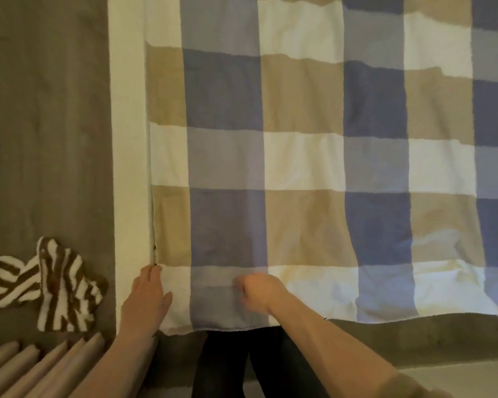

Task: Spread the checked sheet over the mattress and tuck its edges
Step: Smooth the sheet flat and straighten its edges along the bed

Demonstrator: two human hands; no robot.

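Note:
The checked sheet (pixel 314 156), in blue, tan and cream squares, lies spread over the mattress (pixel 127 139), whose white side shows as a strip on the left. The sheet's near edge hangs over the foot of the bed. My left hand (pixel 148 300) rests flat with straight fingers on the sheet's near left corner, fingertips at the mattress edge. My right hand (pixel 256 291) is curled into a fist and bunches the sheet's fabric near the front edge, a little right of the left hand.
Brown floor (pixel 46 110) runs along the left of the bed. A brown-and-white striped fluffy cloth (pixel 49 285) lies there. Several cardboard tubes (pixel 41 366) lie at the bottom left. My dark-trousered legs (pixel 242 366) stand against the bed's foot.

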